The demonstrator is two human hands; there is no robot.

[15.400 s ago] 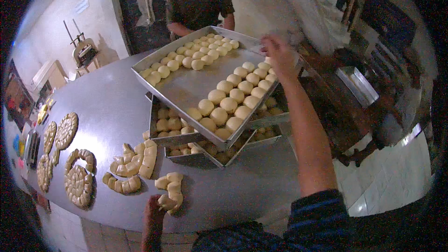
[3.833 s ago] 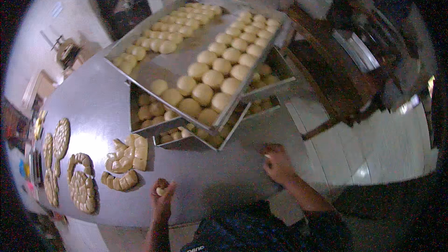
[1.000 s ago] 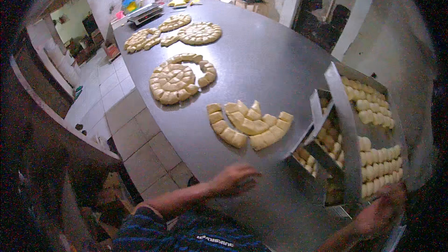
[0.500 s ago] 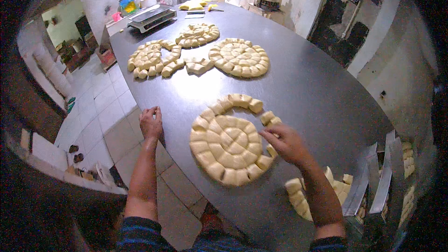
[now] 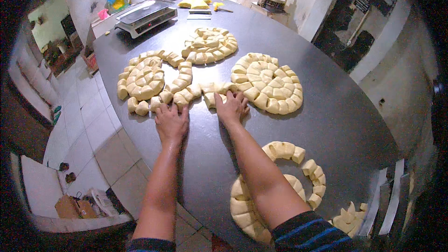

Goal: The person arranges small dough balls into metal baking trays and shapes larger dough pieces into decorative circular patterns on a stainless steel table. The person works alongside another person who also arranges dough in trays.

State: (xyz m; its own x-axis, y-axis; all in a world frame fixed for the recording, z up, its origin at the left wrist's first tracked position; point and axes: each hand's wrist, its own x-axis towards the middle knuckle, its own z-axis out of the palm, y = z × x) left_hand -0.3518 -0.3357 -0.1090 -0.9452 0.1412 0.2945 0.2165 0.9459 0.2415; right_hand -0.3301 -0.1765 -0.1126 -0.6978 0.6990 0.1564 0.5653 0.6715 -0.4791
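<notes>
My left hand reaches forward over the table, fingers apart, their tips against the near edge of a short row of cut dough pieces. Just to its right, my right hand has its fingers spread and bent at another short row of dough pieces. The right fingertips partly cover that row, which meets a round dough coil cut into segments. Beyond my left hand lies a second coil, with loose pieces curving around it. My right forearm hides part of a nearer coil.
A third coil lies farther back. Behind it stand a scale and yellow dough slabs. A curved row of pieces lies beside the nearest coil. At lower right are dough scraps and metal trays.
Both hands have moved forward to the short dough rows in the middle; the right has left the nearest coil's outer ring. The view has shifted, and the nearest coil now appears lower.
</notes>
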